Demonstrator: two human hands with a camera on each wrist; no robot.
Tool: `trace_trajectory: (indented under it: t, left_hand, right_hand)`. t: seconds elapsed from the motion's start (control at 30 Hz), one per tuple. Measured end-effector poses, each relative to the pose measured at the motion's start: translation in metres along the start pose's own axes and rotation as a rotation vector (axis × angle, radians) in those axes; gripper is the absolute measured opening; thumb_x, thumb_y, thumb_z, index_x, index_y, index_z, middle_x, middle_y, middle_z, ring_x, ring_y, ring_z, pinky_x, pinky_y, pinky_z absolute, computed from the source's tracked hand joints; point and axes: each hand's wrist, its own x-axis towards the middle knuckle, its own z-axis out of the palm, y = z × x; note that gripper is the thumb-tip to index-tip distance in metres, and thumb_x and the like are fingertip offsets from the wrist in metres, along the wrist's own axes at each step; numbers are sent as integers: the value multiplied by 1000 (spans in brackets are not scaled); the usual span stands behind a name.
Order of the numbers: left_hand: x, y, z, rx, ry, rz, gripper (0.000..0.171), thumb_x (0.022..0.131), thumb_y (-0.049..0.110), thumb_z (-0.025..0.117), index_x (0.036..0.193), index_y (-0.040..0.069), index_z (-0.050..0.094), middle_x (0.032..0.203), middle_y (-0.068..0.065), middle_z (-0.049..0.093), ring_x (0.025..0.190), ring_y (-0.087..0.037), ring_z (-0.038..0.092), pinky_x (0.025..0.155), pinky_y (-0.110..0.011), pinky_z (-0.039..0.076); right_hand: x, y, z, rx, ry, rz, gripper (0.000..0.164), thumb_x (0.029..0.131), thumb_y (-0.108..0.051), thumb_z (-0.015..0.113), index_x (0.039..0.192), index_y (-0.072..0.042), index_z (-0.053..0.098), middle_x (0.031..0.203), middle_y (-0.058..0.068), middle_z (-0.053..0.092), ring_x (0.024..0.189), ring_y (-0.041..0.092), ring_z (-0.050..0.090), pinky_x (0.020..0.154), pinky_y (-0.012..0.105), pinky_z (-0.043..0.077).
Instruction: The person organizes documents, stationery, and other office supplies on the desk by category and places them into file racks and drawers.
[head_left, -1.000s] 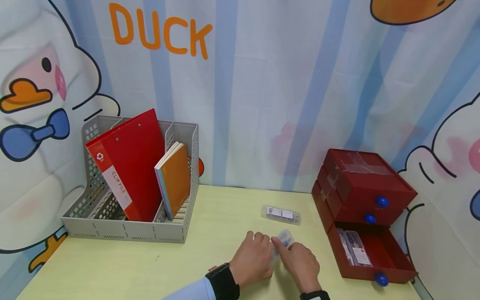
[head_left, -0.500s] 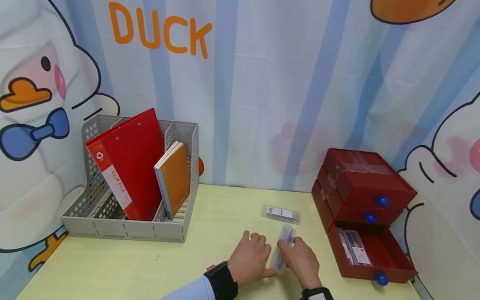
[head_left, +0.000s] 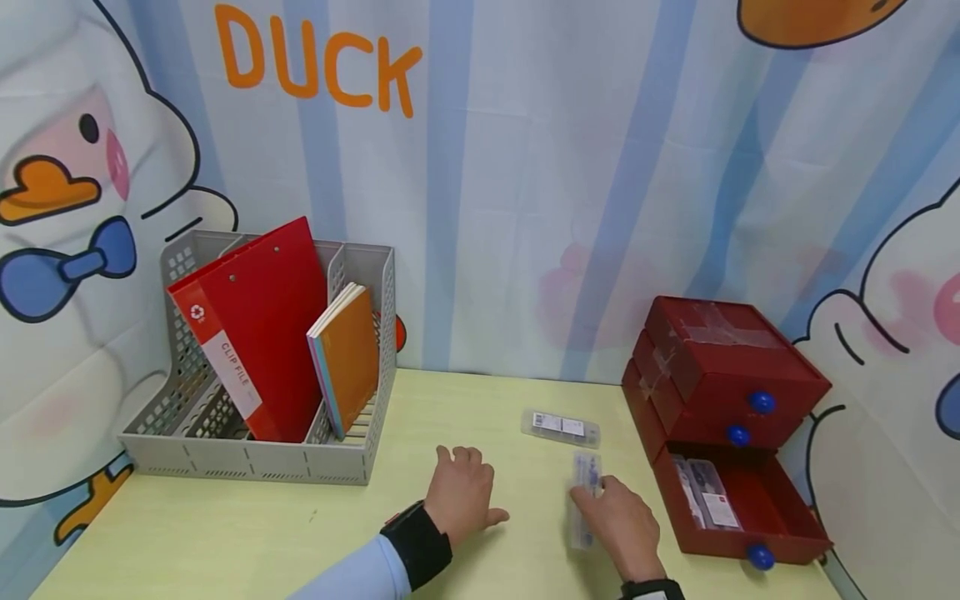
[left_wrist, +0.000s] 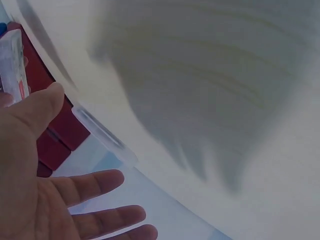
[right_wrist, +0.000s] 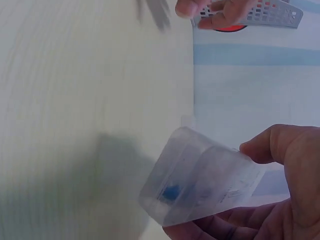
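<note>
My right hand (head_left: 621,523) holds a long translucent plastic case (head_left: 586,500) above the table, thumb on one side and fingers on the other. Something blue shows through its wall in the right wrist view, where the case (right_wrist: 200,180) is seen end-on. To its left, my left hand (head_left: 461,492) hovers over the table with fingers spread and nothing in them; the left wrist view shows its loose fingers (left_wrist: 95,187). A second clear case (head_left: 561,427) with a white label lies flat on the table behind the held one.
At right stands a dark red drawer unit (head_left: 738,358); its bottom drawer (head_left: 780,512) is pulled out and holds clear cases (head_left: 707,493). A grey file rack (head_left: 247,461) at left carries a red clip file (head_left: 262,342) and brown-covered notebooks (head_left: 351,358). A printed curtain (head_left: 495,208) hangs behind.
My left hand has come away from the held case and moved left. My right hand has shifted slightly right with the case, which now points more straight ahead.
</note>
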Motion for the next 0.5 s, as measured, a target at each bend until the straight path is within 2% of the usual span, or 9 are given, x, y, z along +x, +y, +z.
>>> trace_trajectory:
  t: [0.13, 0.3, 0.5]
  left_hand:
    - [-1, -8, -1, 8, -23, -28, 66, 74, 78, 65, 90, 14, 70, 104, -10, 68, 100, -29, 63, 88, -53, 48]
    - [-2, -12, -4, 38, -57, -55, 64, 74, 76, 66, 91, 15, 71, 105, -9, 68, 101, -29, 63, 89, -52, 48]
    - [-4, -13, -5, 42, -46, -58, 58, 75, 71, 70, 87, 15, 70, 99, -8, 68, 97, -27, 64, 88, -52, 48]
  right_hand:
    - [1, 3, -7, -22, 9, -7, 65, 88, -46, 59, 127, 6, 57, 101, 21, 65, 80, 29, 60, 64, 42, 46]
    - [7, 6, -16, -59, -31, 45, 70, 91, -48, 58, 134, 7, 51, 113, 26, 61, 88, 34, 57, 74, 50, 47]
    - [13, 15, -32, -101, -32, 59, 72, 92, -48, 57, 135, 8, 50, 119, 31, 58, 92, 39, 57, 77, 54, 47]
